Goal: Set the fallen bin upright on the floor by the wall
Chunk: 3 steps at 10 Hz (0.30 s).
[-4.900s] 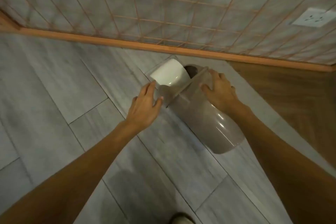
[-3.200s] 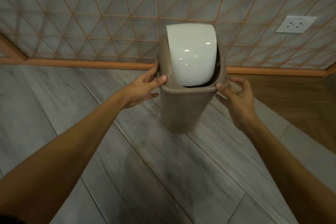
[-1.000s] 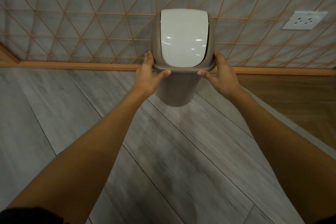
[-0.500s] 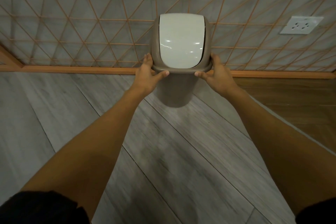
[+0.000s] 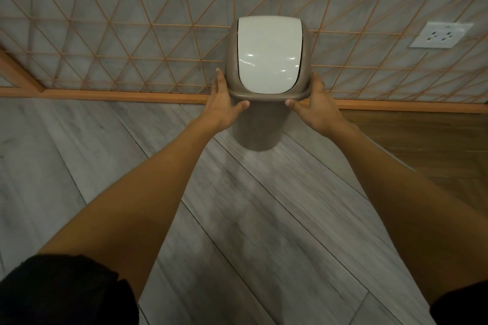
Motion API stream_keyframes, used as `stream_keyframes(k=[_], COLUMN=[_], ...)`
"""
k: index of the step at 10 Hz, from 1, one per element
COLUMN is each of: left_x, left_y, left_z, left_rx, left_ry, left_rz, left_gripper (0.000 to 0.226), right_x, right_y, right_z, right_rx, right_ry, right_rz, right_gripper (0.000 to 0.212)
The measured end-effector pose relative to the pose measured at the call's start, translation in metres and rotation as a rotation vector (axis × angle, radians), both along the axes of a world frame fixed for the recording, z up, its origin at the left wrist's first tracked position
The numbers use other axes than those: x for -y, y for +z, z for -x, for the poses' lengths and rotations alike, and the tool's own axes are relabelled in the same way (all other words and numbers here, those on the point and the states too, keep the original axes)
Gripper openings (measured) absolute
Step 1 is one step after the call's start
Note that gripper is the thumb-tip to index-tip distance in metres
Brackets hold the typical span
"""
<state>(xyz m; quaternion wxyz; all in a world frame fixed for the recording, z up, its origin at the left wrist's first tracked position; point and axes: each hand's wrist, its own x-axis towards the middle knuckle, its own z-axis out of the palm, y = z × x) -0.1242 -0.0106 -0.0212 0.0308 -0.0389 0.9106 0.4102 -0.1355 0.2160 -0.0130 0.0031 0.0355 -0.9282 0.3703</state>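
Note:
The taupe plastic bin point(image 5: 257, 128) stands upright on the grey floor close to the wall, its white swing lid point(image 5: 269, 55) closed and facing up. My left hand point(image 5: 224, 101) rests against the left side of the bin's rim, thumb under the front edge. My right hand point(image 5: 318, 105) mirrors it on the right side, thumb at the front edge. Both hands still touch the rim with fingers loosely curved. The bin's base is partly hidden by its own top.
A tiled wall with an orange lattice pattern point(image 5: 132, 34) rises behind the bin above an orange skirting board point(image 5: 118, 95). A white wall socket point(image 5: 441, 35) sits to the right. Brown wooden flooring point(image 5: 422, 140) adjoins the grey floor planks point(image 5: 237, 219) at right.
The bin went from lying on the floor to upright, then was carried toward the wall. Over the last second it sank slightly and stayed near the skirting, hands still on the rim.

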Motion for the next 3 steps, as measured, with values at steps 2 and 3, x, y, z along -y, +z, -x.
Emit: stream_keyframes(k=[2,3], left_x=[0.014,0.021], left_y=[-0.002,0.006], left_z=[-0.031,-0.046], left_rx=[-0.006,-0.045], left_ry=[-0.018,-0.045], left_rz=[0.074,0.166], left_gripper=[0.096,0.088], right_x=[0.002,0.007], right_y=[0.000,0.013], right_z=[-0.015,-0.034], right_rx=[0.128,0.239], right_ry=[-0.085,-0.093], right_rz=[-0.168,-0.240], right_gripper=[0.094,0.092])
